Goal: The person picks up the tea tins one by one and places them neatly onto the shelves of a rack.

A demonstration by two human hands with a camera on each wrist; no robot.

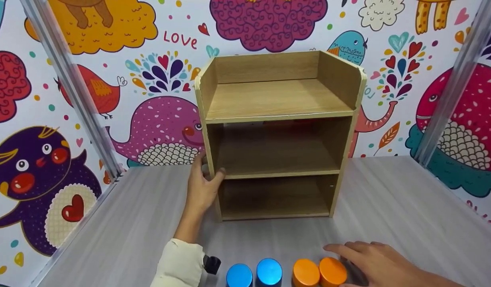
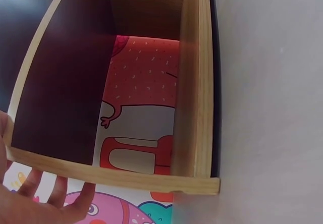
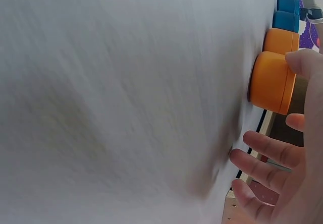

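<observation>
A small wooden shelf point(image 1: 281, 175) stands on the grey table. My left hand point(image 1: 203, 185) holds its left side panel, with the thumb on the front edge and the fingers round the outside. In the left wrist view those fingers point(image 2: 83, 201) show along the panel's edge. Near the front, my right hand point(image 1: 375, 259) is beside the rightmost orange canister point(image 1: 333, 272). Its thumb point(image 3: 303, 62) overlaps that canister in the right wrist view, while the other fingers are spread apart. A second orange canister point(image 1: 306, 273) sits just left of it.
Two blue canisters point(image 1: 269, 272) stand left of the orange ones, at the bottom of the head view. Behind the shelf rises a wall printed with cartoon animals point(image 1: 165, 123). Metal posts point(image 1: 76, 89) flank the grey table point(image 1: 150, 207).
</observation>
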